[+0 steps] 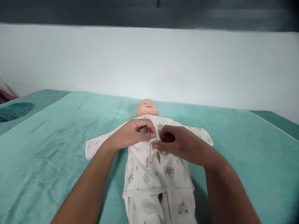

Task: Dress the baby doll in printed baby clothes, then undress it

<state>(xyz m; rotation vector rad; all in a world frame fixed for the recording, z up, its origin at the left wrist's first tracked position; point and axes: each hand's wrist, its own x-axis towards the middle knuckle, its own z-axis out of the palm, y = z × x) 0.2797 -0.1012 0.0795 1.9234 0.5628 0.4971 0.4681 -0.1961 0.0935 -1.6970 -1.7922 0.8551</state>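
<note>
In the head view, the left hand (132, 132) and right hand (184, 141) are pinching the front opening of a white, animal-printed fabric top (141, 171) between closed fingertips. A pink plastic baby doll (147, 107) is wearing it, lying face-up on a teal plush cover (58, 133).

Left hand (129, 133): totally bare, slim build, pretty smooth across the back, narrow-ish fingers
Left thumb (145, 136): bare like the rest, short nail at the tip, looks tidy tbh
Left wrist (109, 147): also bare, noticeably slimmer than the forearm
Left forearm (86, 186): bare as far as the view goes, smooth, chunkier by the bottom edge, tapers up to the wrist
Right hand (184, 143): same deal, bare, rounded knuckles, finer detail kinda lost in shadow
Right forearm (225, 186): bare down to the frame edge, smooth and rounded, slimmest near the hand
</note>
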